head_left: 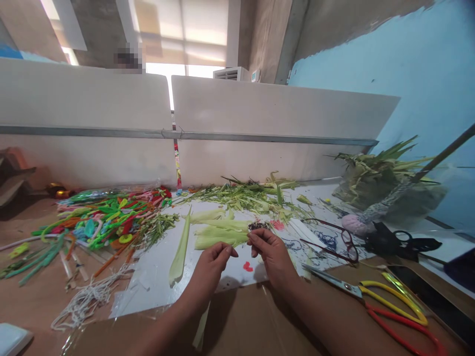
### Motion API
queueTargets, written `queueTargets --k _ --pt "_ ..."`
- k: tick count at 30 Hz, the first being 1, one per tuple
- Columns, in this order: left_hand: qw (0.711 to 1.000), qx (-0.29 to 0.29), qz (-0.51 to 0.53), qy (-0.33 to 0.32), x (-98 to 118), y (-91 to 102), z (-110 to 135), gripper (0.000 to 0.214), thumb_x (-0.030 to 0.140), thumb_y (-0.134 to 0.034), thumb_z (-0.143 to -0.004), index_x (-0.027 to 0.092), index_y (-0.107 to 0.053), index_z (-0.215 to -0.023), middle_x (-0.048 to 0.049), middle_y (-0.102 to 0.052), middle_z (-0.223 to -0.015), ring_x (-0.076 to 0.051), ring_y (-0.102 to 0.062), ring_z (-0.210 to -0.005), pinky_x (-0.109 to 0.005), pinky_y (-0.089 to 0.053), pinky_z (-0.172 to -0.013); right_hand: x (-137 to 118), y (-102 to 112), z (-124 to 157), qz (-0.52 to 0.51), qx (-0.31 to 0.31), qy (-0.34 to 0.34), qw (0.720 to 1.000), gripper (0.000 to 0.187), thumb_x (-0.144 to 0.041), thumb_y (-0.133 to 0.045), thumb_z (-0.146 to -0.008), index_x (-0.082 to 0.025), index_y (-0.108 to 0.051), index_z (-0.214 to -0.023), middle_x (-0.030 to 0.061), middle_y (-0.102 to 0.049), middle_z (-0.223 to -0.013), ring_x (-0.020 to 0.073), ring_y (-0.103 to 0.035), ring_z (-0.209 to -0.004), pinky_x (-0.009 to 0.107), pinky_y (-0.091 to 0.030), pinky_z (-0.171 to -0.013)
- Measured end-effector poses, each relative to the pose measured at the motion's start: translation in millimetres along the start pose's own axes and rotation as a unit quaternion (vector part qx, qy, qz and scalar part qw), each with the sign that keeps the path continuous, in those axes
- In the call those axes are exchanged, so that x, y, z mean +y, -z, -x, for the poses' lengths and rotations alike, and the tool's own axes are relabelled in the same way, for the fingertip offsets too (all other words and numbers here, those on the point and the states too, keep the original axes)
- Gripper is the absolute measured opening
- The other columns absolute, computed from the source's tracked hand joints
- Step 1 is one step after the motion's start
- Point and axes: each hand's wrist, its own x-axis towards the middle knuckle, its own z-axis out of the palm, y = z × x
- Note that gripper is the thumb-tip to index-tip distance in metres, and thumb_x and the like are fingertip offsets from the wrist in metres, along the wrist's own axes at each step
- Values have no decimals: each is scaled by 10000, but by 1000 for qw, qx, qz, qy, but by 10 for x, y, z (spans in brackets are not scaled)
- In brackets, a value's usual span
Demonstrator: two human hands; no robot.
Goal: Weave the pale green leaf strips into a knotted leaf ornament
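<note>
L hand [218, 254]: forearm up from bottom L, angled to the R, back of hand up, fingers curled in, thumb & index tips close tog. R hand [270, 247]: forearm in from bottom R, angled up & L, thumb tip against index in a pinch, other fingers folded under. Can't tell if either hand grips anything. Hands are near each other, small gap btwn, above near part of white sheet [148, 262]. Green husks [218, 241] lie flat on sheet just past the fingertips; one long husk [180, 252] lies apart, L of L hand. Dark speckled clump [260, 226] right behind R fingertips, can't tell if touching. Red scrap [248, 267] on sheet btwn hands, a bit nearer the body. Pale strip [201, 329] shows below L wrist, top end hidden. Scissors [358, 291] lie R of R forearm, blades twd sheet, yellow & red handles.
</note>
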Motion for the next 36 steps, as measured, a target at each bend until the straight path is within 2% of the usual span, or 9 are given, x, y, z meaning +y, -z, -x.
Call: queueTargets --k 3,7,10,19,25,36 --pt "1000 -1 25 11 9 14 -15 538 709 -603 -709 183 -620 -821 117 -264 -474 -97 -183 -446 -250 -136 -453 43 1 -13 5 -14 -18 1000 324 -433 -898 -661 -206 -789 -864 2 -683 -740 110 -508 -561 249 -406 -561" --pt "999 -8 45 12 -10 13 -15 537 712 -627 -700 185 -610 -803 116 -282 -461 -92 -206 -435 -241 -135 -434 85 -30 23 34 -85 -62 994 347 -394 -896 -646 -221 -812 -935 11 -700 -793 119 -507 -586 264 -413 -575" --pt "998 -20 51 11 -48 3 -15 516 698 -631 -720 187 -608 -786 114 -294 -460 -86 -211 -429 -235 -145 -430 87 -48 55 52 -109 -56 991 316 -391 -877 -675 -222 -819 -936 10 -688 -747 124 -493 -585 266 -399 -570" --pt "997 -61 47 6 -140 -22 -49 536 720 -644 -723 186 -616 -768 117 -278 -461 -83 -182 -423 -229 -151 -415 92 -33 63 47 -120 -40 991 231 -400 -870 -713 -209 -806 -825 3 -663 -661 131 -489 -579 267 -380 -565" --pt "997 -66 44 -1 -179 -23 -50 556 731 -639 -739 176 -632 -781 112 -276 -490 -82 -177 -449 -225 -142 -433 31 -75 76 53 -109 -36 992 282 -437 -889 -665 -195 -756 -723 -1 -645 -625 137 -486 -570 274 -385 -575" --pt "994 -95 46 9 -170 -19 -29 559 733 -617 -778 175 -619 -817 92 -310 -559 -86 -200 -492 -219 -148 -460 -7 -60 84 80 -86 -14 993 323 -490 -874 -680 -207 -722 -707 -9 -602 -638 149 -488 -586 276 -399 -568"
